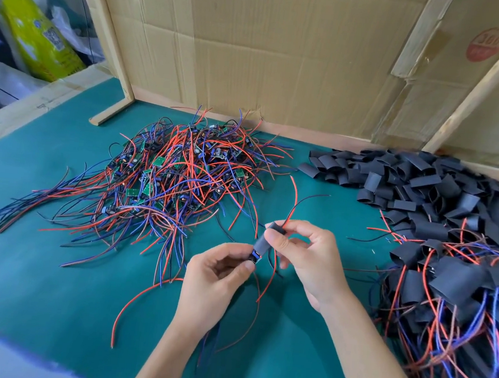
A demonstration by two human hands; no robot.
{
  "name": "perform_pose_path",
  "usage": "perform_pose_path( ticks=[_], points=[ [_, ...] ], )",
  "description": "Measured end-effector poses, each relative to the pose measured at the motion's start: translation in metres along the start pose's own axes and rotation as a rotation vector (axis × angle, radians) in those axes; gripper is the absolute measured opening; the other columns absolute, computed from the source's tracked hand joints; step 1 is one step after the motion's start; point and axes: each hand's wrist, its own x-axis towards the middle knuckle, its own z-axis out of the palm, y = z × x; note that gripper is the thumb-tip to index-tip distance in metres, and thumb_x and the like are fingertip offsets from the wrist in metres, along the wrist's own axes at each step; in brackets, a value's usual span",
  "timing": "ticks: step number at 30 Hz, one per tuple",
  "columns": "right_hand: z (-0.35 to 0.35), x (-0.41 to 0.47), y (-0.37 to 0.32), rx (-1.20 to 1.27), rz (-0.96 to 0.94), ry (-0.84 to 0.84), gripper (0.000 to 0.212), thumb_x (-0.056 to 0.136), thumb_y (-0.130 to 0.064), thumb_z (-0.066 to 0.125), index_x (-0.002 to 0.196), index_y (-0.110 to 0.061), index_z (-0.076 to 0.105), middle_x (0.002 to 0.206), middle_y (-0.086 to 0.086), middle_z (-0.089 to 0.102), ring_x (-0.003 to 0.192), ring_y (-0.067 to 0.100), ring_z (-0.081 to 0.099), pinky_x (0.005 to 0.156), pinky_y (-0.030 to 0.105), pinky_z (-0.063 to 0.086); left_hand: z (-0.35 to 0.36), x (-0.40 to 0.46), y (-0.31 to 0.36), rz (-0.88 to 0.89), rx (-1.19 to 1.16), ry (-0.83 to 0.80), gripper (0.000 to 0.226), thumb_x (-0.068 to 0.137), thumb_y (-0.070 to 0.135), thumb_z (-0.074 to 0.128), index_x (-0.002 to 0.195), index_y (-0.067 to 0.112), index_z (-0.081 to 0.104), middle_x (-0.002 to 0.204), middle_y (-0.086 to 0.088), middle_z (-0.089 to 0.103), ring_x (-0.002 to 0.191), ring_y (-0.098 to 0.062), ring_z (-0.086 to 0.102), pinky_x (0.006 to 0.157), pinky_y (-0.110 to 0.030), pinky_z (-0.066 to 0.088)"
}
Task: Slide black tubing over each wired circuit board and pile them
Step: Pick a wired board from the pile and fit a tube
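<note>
My left hand [217,273] sits palm-side toward me just above the mat, forearm rising from the bottom edge, fingers curled and thumb pressed against the lower end of a small wired circuit board [255,255], pinching it. My right hand [302,256] comes in from the lower right with the wrist bent, its thumb and forefinger nipping a short black tubing sleeve [262,242] that is partly over the board; the other fingers are loosely bent. The sleeve looks matte and flattened, tilted up to the right, and a red and a dark wire leave its upper end in a curve, while thin red wires trail from the board down to the mat. I see the green mat [48,275] as a smooth, dull surface. Behind the hands lies a tangled heap of bare boards [183,166] with glossy red, blue and black leads. Far right is a mound of loose black sleeves [421,182], and nearer, the pile of sleeved boards [453,290]. Creased cardboard [272,46] walls the back.
</note>
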Motion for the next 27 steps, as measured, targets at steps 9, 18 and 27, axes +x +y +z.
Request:
perform_pose_path(
  ticks=[9,18,27],
  points=[
    [-0.002,-0.002,-0.006,0.003,-0.007,-0.11,0.012,0.076,-0.028,0.082,0.088,-0.028,0.084,0.085,0.003,0.079,0.078,0.013,0.072,0.069,0.024,0.057,0.001,0.0,-0.002,-0.041,-0.135,0.068,0.016,0.087,-0.006,0.074,0.099,0.003,0.07,0.086,-0.014,0.076,0.077,-0.026,0.075,0.071,-0.025,0.06],
    [0.002,-0.003,-0.003,0.007,0.01,-0.093,0.015,0.077,-0.019,0.086,0.089,-0.026,0.084,0.084,0.002,0.078,0.075,0.012,0.069,0.067,0.024,0.056,0.006,-0.001,0.0,-0.019,-0.154,0.141,0.013,0.087,-0.009,0.072,0.095,0.001,0.069,0.082,-0.014,0.076,0.072,-0.024,0.076,0.068,-0.024,0.059],
    [0.013,-0.006,0.0,0.146,0.148,-0.155,0.019,0.099,-0.006,0.064,0.117,-0.007,0.072,0.085,0.011,0.074,0.072,0.019,0.067,0.067,0.026,0.056,0.004,-0.003,0.002,-0.041,-0.077,0.12,0.009,0.091,0.011,0.074,0.098,0.007,0.071,0.083,-0.01,0.075,0.064,-0.027,0.074,0.061,-0.03,0.059]
  ],
)
